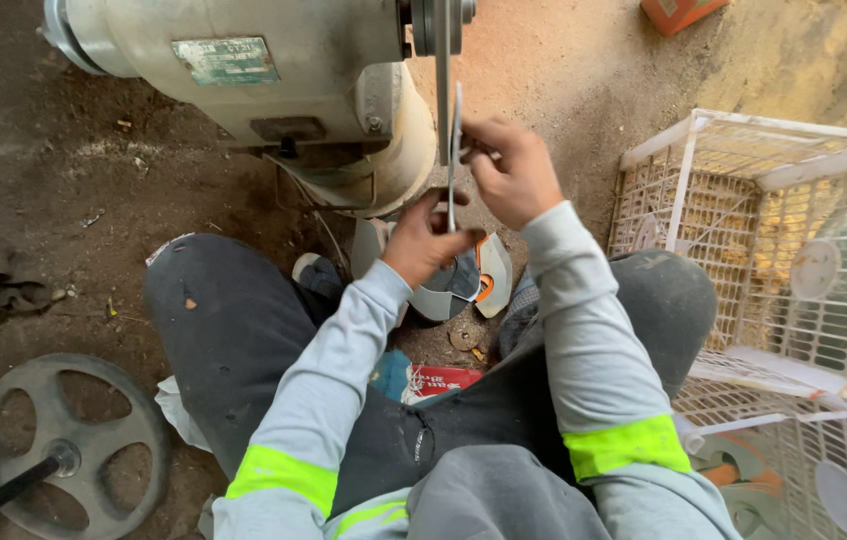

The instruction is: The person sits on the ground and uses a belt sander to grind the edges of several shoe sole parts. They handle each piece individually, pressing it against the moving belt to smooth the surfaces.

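Metal blade (454,150) pinched between left hand (425,240) and right hand (513,172) (edge-on).

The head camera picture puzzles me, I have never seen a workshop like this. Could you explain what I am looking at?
The camera sits on the person's head and looks down at their knees and arms. They sit on a dirt floor before a cream-coloured motor machine with a thin wheel seen edge-on. The left hand and right hand hold a thin flat metal blade against that wheel. Similar disc-shaped pieces lie between the feet. White plastic crates stand to the right, and a spoked metal wheel lies at lower left.
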